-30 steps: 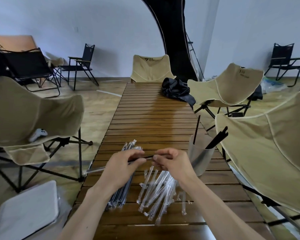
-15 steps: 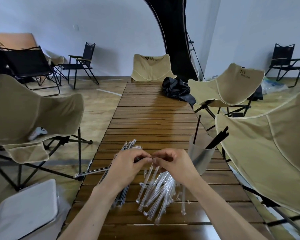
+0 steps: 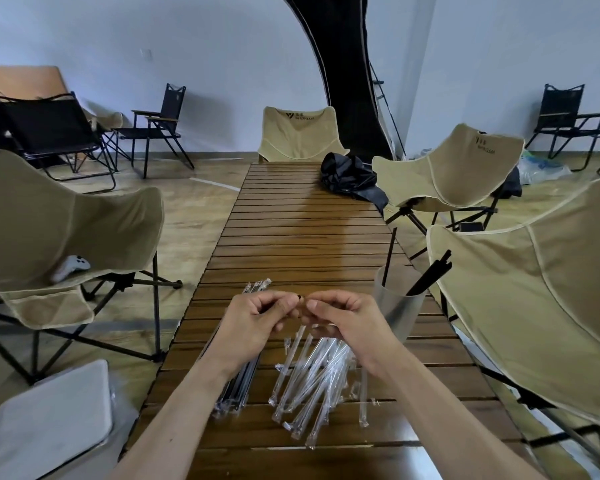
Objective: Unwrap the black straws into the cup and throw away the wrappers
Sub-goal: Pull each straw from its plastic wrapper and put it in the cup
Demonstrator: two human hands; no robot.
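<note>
Over the desk [image 3: 291, 237], left hand [image 3: 257, 318] and right hand [image 3: 343, 318] both pinch what looks like one straw [image 3: 301, 299]. Few straws sit in the cup [image 3: 397, 306]; wrapped pile [image 3: 238, 386] remains, wrappers [image 3: 312, 382] untossed.

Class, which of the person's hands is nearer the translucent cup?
Right. The right hand is just left of the translucent cup; the left hand lies further left, beyond it.
</note>
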